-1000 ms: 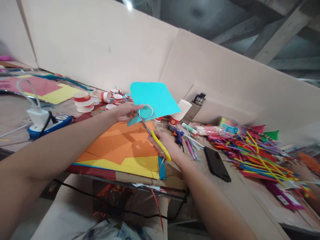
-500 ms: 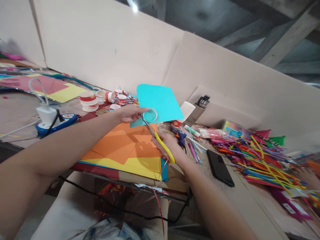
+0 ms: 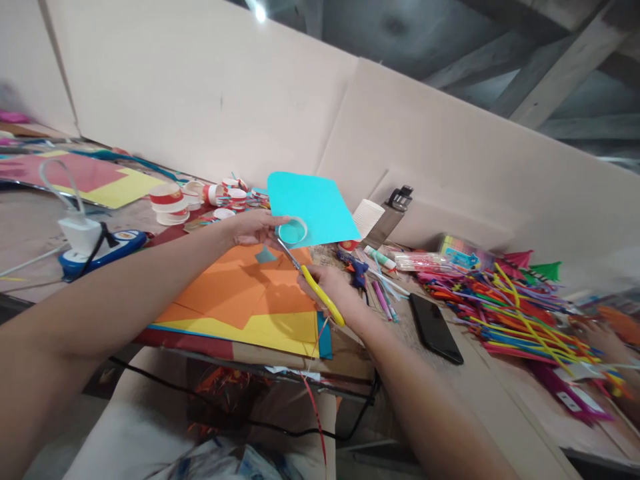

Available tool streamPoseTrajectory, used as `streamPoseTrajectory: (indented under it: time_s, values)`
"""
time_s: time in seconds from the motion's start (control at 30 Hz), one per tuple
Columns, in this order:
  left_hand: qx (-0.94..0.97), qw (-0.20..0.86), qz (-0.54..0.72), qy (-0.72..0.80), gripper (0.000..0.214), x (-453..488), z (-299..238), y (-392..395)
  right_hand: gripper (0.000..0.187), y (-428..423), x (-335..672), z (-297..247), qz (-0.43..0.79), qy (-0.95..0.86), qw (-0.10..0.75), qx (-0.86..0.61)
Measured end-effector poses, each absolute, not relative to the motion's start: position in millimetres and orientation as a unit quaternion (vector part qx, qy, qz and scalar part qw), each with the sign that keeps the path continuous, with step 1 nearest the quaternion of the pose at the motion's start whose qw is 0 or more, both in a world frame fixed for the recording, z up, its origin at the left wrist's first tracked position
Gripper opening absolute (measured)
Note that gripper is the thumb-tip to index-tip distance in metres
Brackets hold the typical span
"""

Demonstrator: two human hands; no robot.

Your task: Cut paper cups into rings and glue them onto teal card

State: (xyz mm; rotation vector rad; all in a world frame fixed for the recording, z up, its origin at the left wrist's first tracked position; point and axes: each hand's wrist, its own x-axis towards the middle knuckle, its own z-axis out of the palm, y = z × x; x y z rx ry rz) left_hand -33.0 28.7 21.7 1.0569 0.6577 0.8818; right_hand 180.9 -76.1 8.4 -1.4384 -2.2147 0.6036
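Note:
My left hand [image 3: 256, 229] pinches the lower left edge of a turquoise paper sheet [image 3: 310, 207] together with a white ring [image 3: 293, 231] lying against it. The ring looks like a cut cup rim. My right hand [image 3: 327, 290] is wrapped around yellow-handled scissors [image 3: 320, 293]. Their blades point up and left, at the sheet's lower edge just beneath the ring. Below the sheet, a small turquoise scrap [image 3: 265, 255] shows over the orange paper [image 3: 225, 287]; whether it rests there or is falling, I cannot tell. Yellow paper [image 3: 285, 333] lies under the orange.
Cut paper cups [image 3: 167, 200] stand at the left, near a blue power strip [image 3: 107, 250]. To the right are a glue gun [image 3: 357, 270], a black phone [image 3: 435, 328], a bottle [image 3: 390, 217] and a pile of pipe cleaners [image 3: 515, 313]. Another person's hand [image 3: 603, 337] is at far right.
The turquoise strip at the sheet's lower left has come away, and a small scrap now shows below. The scissors and both hands stay close to the sheet. The view has shifted slightly.

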Motion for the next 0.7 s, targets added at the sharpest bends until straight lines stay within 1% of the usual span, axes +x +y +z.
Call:
streamPoseTrajectory:
  time_s: [0.17,0.37,0.5,0.6,0.7]
  values:
    - [0.447,0.714,0.448,0.299,0.016,-38,22,34,0.024,-80,182,12,0.185,-0.832,0.189,-0.489]
    - [0.375,0.711,0.527,0.276,0.011,-38,29,33,0.021,-82,184,13,0.198,-0.826,0.25,-0.465]
    - [0.35,0.708,0.557,0.256,0.008,-31,31,30,0.021,-82,184,12,0.22,-0.777,0.351,-0.474]
    - [0.358,0.701,0.568,0.241,0.009,-26,31,26,0.029,-82,186,11,0.27,-0.689,0.444,-0.504]
    - [0.385,0.686,0.577,0.221,0.015,-22,29,22,0.037,-82,187,12,0.313,-0.61,0.544,-0.483]
